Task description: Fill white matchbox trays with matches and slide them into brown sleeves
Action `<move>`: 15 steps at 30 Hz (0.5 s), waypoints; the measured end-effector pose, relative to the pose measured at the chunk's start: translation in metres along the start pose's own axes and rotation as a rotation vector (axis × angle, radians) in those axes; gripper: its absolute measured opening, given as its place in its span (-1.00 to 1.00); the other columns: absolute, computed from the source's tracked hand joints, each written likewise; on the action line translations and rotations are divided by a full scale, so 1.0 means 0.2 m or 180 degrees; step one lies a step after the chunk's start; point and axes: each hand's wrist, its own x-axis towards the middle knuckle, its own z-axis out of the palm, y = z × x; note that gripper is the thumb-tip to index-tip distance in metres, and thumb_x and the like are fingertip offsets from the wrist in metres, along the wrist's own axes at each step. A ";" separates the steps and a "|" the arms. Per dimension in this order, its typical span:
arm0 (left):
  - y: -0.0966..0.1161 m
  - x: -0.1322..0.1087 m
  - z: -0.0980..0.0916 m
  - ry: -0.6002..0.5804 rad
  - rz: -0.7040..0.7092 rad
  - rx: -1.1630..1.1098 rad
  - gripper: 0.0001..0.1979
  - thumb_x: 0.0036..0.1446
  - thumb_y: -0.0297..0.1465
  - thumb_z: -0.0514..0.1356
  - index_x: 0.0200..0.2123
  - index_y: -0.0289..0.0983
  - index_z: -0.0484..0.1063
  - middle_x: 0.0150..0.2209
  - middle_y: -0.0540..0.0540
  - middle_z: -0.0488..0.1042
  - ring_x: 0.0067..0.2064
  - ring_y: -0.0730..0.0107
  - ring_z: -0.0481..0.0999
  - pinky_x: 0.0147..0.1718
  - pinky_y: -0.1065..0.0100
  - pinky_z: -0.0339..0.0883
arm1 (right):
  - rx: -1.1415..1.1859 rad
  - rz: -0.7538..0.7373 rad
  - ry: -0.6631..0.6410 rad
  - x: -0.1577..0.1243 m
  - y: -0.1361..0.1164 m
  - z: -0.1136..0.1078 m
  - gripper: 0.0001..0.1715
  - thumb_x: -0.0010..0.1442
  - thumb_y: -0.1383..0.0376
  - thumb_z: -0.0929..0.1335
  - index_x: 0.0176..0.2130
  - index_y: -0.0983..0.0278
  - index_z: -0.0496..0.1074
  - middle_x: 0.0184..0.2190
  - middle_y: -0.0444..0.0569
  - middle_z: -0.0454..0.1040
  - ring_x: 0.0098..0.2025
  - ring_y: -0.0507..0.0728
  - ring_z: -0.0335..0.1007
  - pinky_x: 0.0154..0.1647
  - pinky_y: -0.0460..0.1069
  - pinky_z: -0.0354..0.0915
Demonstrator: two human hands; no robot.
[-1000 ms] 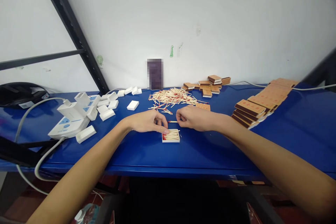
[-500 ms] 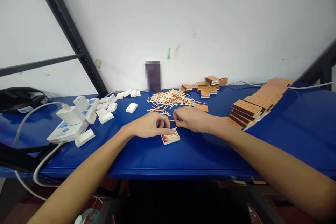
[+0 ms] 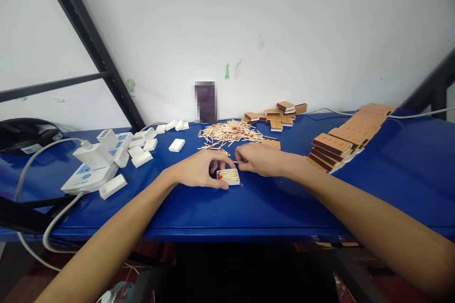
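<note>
My left hand (image 3: 199, 169) curves its thumb and fingers around a small white matchbox tray (image 3: 234, 182) on the blue table. Red-tipped matches lie side by side inside it, and one thin stick lies at its right edge. Just above and right of the tray is my right hand (image 3: 258, 159), fingers pinched together, with the pale end of a match (image 3: 235, 162) at their tips. Behind both hands spreads a loose heap of matches (image 3: 232, 131). An orange matchbox cover (image 3: 272, 144) lies flat behind the right hand, partly hidden by it.
Several white trays (image 3: 177, 145) lie at the left, near a power strip (image 3: 90, 177) with chargers and cables. Matchboxes are piled (image 3: 275, 120) at the back, with a long leaning row (image 3: 350, 132) at the right. A pixelated dark rectangle (image 3: 206, 102) stands against the wall.
The tray has turned to lie more sideways, and my left hand has shifted from fingers over it to thumb and fingers around it. My right hand has barely moved.
</note>
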 end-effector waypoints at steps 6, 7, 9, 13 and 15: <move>-0.04 -0.01 0.00 0.0296 -0.0251 -0.0148 -0.64 -0.07 -0.30 0.35 -0.35 -0.23 0.19 -0.39 0.07 0.36 -0.46 0.51 0.30 -0.48 0.42 0.18 | 0.0276 0.0136 0.0060 -0.04 -0.04 -0.11 -0.93 0.12 0.35 0.29 -0.40 0.27 0.36 -0.53 -0.11 0.40 -0.51 0.02 0.18 -0.48 -0.06 -0.01; -0.04 -0.01 0.00 0.0327 -0.0275 -0.0174 -0.61 -0.09 -0.29 0.35 -0.37 -0.22 0.14 -0.37 0.06 0.38 -0.47 0.52 0.29 -0.49 0.41 0.17 | 0.0394 0.0081 0.0052 -0.05 -0.06 -0.12 -0.93 0.12 0.36 0.28 -0.41 0.27 0.35 -0.54 -0.12 0.39 -0.52 0.02 0.17 -0.48 -0.07 -0.01; -0.05 -0.01 0.00 0.0374 -0.0269 -0.0164 -0.56 -0.11 -0.26 0.35 -0.39 -0.21 0.08 -0.35 0.05 0.39 -0.48 0.52 0.28 -0.49 0.41 0.17 | 0.0668 -0.0092 -0.0038 -0.06 -0.10 -0.13 -0.94 0.13 0.34 0.29 -0.39 0.26 0.35 -0.53 -0.14 0.38 -0.51 0.01 0.18 -0.48 -0.08 0.02; -0.05 -0.01 0.00 0.0396 -0.0207 0.0008 -0.53 -0.12 -0.18 0.37 -0.42 -0.21 0.09 -0.43 0.08 0.34 -0.49 0.50 0.26 -0.48 0.40 0.13 | 0.0914 -0.0323 -0.0299 -0.06 -0.16 -0.10 -0.92 0.13 0.29 0.32 -0.38 0.26 0.35 -0.50 -0.14 0.40 -0.50 0.01 0.22 -0.47 -0.09 0.07; -0.05 -0.01 0.00 0.0374 -0.0212 0.0040 -0.51 -0.13 -0.14 0.38 -0.43 -0.22 0.11 -0.47 0.09 0.32 -0.50 0.49 0.27 -0.49 0.40 0.12 | 0.0945 -0.0319 -0.0264 -0.05 -0.16 -0.09 -0.90 0.15 0.26 0.32 -0.34 0.26 0.34 -0.49 -0.14 0.40 -0.49 0.01 0.22 -0.47 -0.09 0.06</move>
